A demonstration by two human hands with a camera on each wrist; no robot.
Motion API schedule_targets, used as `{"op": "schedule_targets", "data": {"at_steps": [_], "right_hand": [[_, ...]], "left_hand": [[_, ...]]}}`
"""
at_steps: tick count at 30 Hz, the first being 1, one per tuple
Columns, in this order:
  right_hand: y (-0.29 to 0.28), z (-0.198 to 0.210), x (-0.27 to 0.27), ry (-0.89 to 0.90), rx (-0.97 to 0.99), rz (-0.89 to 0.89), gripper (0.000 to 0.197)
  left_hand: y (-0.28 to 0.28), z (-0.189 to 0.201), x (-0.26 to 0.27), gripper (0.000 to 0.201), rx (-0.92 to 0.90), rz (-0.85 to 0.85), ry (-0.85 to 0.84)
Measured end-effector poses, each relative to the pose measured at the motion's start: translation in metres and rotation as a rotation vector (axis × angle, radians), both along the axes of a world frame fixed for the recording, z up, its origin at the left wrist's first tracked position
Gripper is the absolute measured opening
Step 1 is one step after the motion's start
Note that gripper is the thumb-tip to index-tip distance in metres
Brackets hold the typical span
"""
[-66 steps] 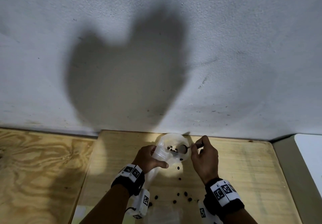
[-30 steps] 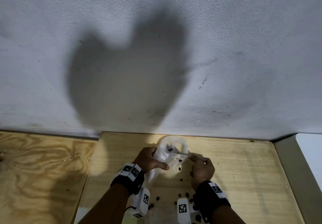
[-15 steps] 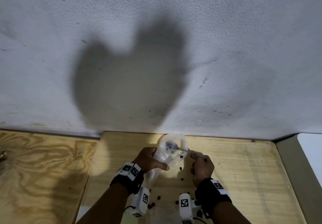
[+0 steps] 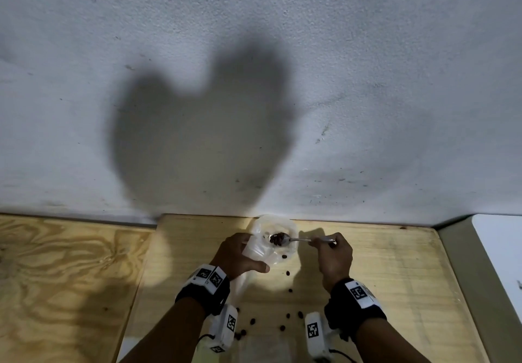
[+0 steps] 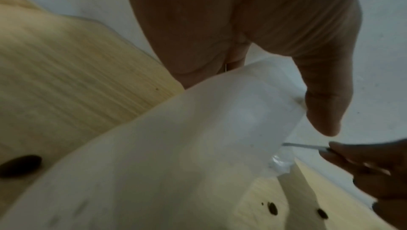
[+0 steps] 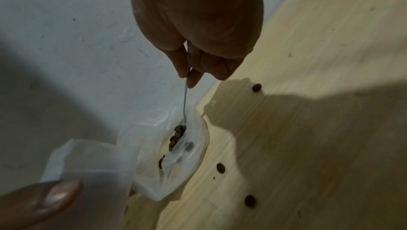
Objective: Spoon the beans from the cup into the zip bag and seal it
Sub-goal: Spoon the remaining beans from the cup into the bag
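Both hands worked near the far edge of the tabletop (image 4: 395, 263). Left hand (image 4: 236, 256) gripped the clear zip bag (image 4: 261, 249) with thumb and fingers curled around it, holding its mouth open and upward. Right hand (image 4: 334, 258) pinched the handle of a metal spoon (image 4: 299, 239), whose bowl, loaded with beans (image 4: 277, 239), sat at the bag's mouth. Loose beans (image 4: 288, 273) lay scattered on the wood toward the near edge.

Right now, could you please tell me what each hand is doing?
Left hand: closed, holding the clear plastic zip bag open.
Right hand: closed, pinching the thin metal spoon, loaded with dark brown beans.
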State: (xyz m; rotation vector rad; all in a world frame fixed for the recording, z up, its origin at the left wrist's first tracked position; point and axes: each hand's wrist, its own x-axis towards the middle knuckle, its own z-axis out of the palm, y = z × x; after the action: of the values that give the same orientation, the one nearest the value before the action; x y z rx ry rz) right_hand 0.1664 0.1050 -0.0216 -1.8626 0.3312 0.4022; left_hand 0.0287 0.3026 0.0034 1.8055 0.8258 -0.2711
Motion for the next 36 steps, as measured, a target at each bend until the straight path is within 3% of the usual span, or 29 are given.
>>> {"op": "schedule_targets", "data": {"at_steps": [5,10,19,25,32,36], "right_hand": [[0.005,0.020,0.003,-0.243,-0.150,0.186,0.019],[0.016,0.028,0.000,-0.366,-0.203,0.363,0.020],[0.009,0.000,-0.018,0.089,0.011,-0.028,0.017],[0.008,0.000,-0.030,0.026,0.012,-0.143,0.022],[-0.001,-0.009,-0.027,0.103,0.058,-0.228,0.019],[0.000,0.000,-0.023,0.083,0.041,-0.192,0.019]], "left_hand": [[-0.002,0.000,0.000,0.101,0.069,-0.045,-0.031],[-0.009,0.001,0.004,0.093,0.104,-0.061,-0.089],[-0.021,-0.002,0.009,0.089,0.090,-0.083,-0.167],[-0.027,-0.008,0.004,0.087,0.112,-0.103,-0.188],[-0.006,-0.010,0.002,0.088,-0.055,0.091,-0.082],[0.005,-0.008,0.002,0.062,-0.148,0.071,-0.033]]}}
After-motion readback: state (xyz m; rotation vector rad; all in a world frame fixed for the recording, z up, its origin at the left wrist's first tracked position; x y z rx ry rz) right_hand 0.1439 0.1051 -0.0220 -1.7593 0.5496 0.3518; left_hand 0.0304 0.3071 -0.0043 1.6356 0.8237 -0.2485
